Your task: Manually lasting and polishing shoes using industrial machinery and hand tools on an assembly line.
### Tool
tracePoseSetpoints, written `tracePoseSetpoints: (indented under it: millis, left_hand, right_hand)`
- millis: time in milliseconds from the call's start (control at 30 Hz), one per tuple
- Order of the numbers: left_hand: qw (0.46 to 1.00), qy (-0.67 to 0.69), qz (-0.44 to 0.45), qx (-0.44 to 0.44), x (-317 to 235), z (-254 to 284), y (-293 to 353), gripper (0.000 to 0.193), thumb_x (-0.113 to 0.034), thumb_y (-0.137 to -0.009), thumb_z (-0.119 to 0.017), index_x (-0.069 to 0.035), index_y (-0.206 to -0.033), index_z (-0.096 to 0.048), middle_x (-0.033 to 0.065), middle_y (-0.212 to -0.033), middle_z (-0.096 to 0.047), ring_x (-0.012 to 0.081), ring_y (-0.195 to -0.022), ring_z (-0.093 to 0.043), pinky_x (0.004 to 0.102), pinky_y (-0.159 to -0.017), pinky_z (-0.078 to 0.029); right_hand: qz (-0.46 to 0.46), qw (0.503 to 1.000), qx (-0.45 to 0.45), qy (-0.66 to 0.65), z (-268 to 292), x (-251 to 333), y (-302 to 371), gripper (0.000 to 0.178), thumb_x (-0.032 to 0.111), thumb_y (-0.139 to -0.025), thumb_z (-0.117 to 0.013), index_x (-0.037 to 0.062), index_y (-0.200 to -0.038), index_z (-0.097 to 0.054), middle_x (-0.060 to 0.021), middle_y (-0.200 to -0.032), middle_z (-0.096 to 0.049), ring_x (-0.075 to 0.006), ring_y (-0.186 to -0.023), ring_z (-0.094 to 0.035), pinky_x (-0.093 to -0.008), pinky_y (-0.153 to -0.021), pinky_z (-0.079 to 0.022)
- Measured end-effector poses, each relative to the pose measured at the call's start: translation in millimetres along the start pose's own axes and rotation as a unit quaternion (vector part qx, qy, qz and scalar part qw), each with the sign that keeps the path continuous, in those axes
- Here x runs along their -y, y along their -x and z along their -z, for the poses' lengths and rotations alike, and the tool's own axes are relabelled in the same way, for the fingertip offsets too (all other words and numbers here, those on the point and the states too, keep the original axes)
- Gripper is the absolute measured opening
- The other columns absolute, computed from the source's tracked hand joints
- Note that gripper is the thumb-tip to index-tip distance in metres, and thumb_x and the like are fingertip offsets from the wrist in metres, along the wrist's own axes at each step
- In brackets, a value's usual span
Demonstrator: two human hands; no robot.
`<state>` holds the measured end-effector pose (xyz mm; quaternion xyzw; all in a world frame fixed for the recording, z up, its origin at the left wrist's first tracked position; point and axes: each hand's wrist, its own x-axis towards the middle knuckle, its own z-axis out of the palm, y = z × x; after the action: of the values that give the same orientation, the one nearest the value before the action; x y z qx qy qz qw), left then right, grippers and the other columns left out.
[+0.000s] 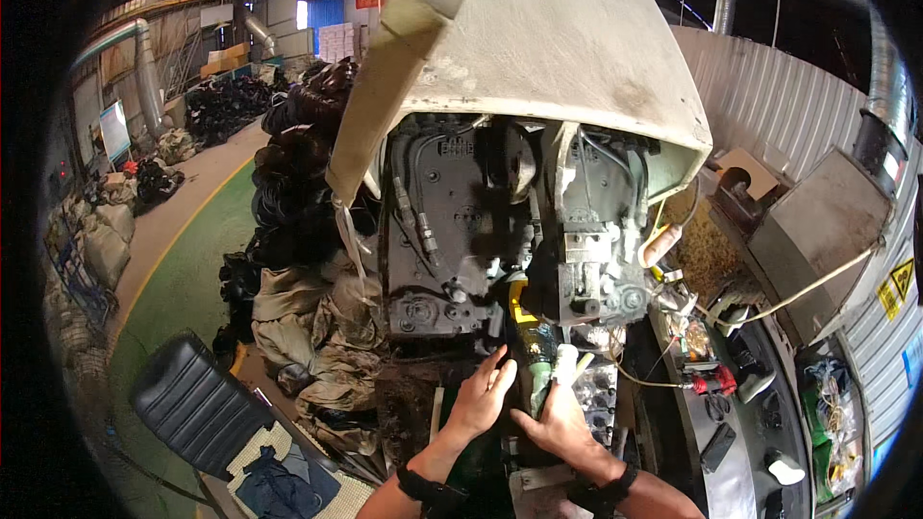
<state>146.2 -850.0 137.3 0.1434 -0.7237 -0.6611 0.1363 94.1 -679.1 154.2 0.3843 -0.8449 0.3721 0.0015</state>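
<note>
In front of me is a large machine with a beige hood (548, 38) and dark, dirty metal plates (433, 231) under it. At its lower middle sits what looks like a dark shoe upper (535, 338) with a yellow patch, on a pale green last (540, 375). My right hand (561, 420) grips the near end of this piece, with white coverings on its fingertips. Beside it on the left, my left hand (481, 396) has its fingers stretched forward, close to the piece; contact cannot be made out. Both wrists wear dark bands.
A metal ledge (716, 413) at right carries a red-handled tool (713, 382) and small items. An orange-topped lamp or handle (661, 245) hangs by the machine. Black bundles (303, 173) and brown sacks (322, 346) pile up at left, near a black chair (197, 404).
</note>
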Motion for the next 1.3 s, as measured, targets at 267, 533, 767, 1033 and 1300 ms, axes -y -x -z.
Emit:
tracePoseSetpoints:
  millis: [267, 533, 767, 1033, 1300]
  left_hand:
    - [0.902, 0.392, 0.006, -0.181, 3.3, 13.5, 29.9, 0.041, -0.029, -0.098, -0.064, -0.003, -0.129, -0.058, 0.0072, -0.119, -0.065, 0.0203, -0.11, -0.062, 0.0365, -0.097, -0.048]
    - [0.752, 0.644, 0.06, 0.129, -87.2, -42.7, 65.9, 0.063, -0.056, -0.102, -0.045, -0.006, -0.141, -0.052, 0.016, -0.135, -0.061, 0.0304, -0.126, -0.056, 0.0472, -0.108, -0.044]
    - [0.851, 0.48, 0.135, 0.164, -78.9, -98.2, 94.1, 0.064, -0.057, -0.1, -0.046, -0.003, -0.135, -0.055, 0.015, -0.123, -0.066, 0.0295, -0.111, -0.065, 0.0438, -0.097, -0.053]
    - [0.865, 0.38, 0.116, 0.306, -89.9, -168.9, 133.8, 0.065, -0.052, -0.105, -0.037, -0.003, -0.147, -0.044, 0.0082, -0.142, -0.053, 0.0221, -0.129, -0.053, 0.0372, -0.108, -0.042]
    - [0.935, 0.256, 0.036, 0.244, -86.9, -243.2, 143.9, 0.057, -0.044, -0.111, -0.027, -0.001, -0.139, -0.052, 0.0126, -0.134, -0.059, 0.0225, -0.122, -0.057, 0.0365, -0.104, -0.045]
  right_hand:
    - [-0.252, 0.861, -0.057, -0.438, 43.5, 54.5, 19.4, 0.079, 0.02, -0.078, -0.083, -0.0058, -0.142, -0.044, -0.0219, -0.136, -0.056, -0.0324, -0.123, -0.06, -0.0383, -0.102, -0.051]
    - [-0.247, 0.49, 0.183, -0.816, 77.1, 25.9, 118.8, 0.077, 0.053, -0.095, -0.055, 0.0027, -0.152, -0.039, -0.0301, -0.145, -0.05, -0.0419, -0.129, -0.055, -0.0485, -0.109, -0.045]
    - [-0.164, 0.873, -0.099, -0.448, 138.2, 24.4, 111.3, 0.071, 0.057, -0.106, -0.034, -0.0037, -0.141, -0.048, -0.0157, -0.14, -0.056, -0.0232, -0.129, -0.051, -0.041, -0.114, -0.037]
    - [-0.098, 0.969, -0.223, 0.048, 186.9, 50.0, 147.5, 0.036, 0.027, -0.104, -0.052, -0.0053, -0.119, -0.05, -0.0296, -0.084, -0.066, -0.0493, -0.074, -0.065, -0.0556, -0.064, -0.052]
    - [-0.222, 0.888, -0.32, -0.245, 195.1, 23.6, 224.5, 0.041, 0.035, -0.106, -0.051, -0.0056, -0.107, -0.052, -0.0246, -0.083, -0.062, -0.0313, -0.075, -0.064, -0.0408, -0.065, -0.046]
